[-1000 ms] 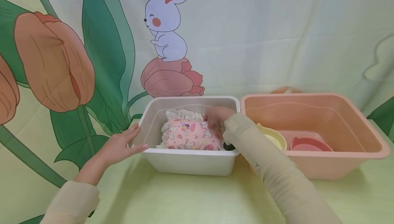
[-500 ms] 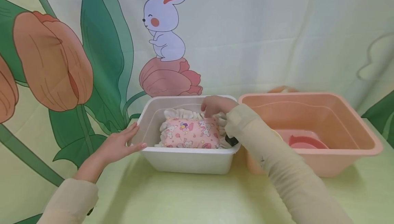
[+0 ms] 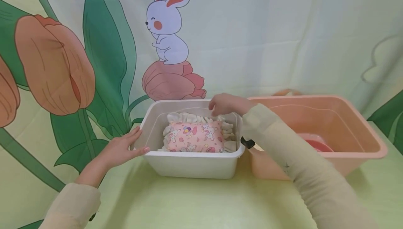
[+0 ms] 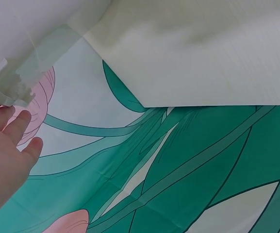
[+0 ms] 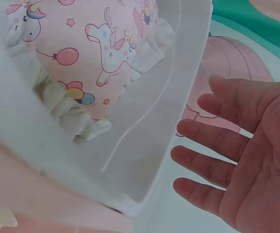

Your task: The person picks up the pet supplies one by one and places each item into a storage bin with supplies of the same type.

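A small pink pillow [image 3: 195, 138] with a unicorn print and a cream ruffled edge lies in the white plastic bin [image 3: 192, 166]. My left hand [image 3: 119, 151] rests on this bin's left rim, fingers along the side and thumb near the front corner. In the left wrist view, the fingertips [image 4: 18, 121] touch the rim. Above the bin's far right corner is my right hand [image 3: 228, 104], holding nothing. The right wrist view shows its fingers [image 5: 212, 138] loosely spread, apart from the pillow [image 5: 89, 53].
A peach plastic bin [image 3: 327, 117] stands to the right, close beside the white one. Inside it is a pink-red dish [image 3: 319, 146], partly hidden by the right sleeve [image 3: 289, 155]. Both bins sit on a pale green tabletop [image 3: 189, 204]. Behind hangs a printed cloth [image 3: 252, 47].
The right hand has lifted off the pillow and moved up and to the right, over the bin's far corner. The pillow stays in the white bin. The left hand has kept its place.
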Motion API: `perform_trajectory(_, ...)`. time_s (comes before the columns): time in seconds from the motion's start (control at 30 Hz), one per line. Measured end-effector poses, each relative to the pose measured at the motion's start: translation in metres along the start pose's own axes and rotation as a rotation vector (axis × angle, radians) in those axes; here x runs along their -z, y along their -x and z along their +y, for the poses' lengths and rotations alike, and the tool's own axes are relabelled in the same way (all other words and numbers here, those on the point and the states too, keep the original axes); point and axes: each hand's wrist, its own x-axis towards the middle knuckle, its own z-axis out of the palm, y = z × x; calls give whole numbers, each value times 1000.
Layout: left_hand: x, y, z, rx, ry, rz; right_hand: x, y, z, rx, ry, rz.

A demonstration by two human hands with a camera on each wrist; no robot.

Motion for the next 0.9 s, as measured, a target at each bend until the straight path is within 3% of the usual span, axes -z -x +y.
perform_trajectory(0.17, 0, -1, 0, -13, -1, 7, 6, 15, 0, 69, 36, 22)
perform_trajectory(0.6, 1, -2, 1, -10, -6, 2, 13, 51, 10, 122, 30, 25)
perform_trajectory(0.9, 4, -1, 5, -4, -8, -6, 20, 84, 23, 201, 58, 103)
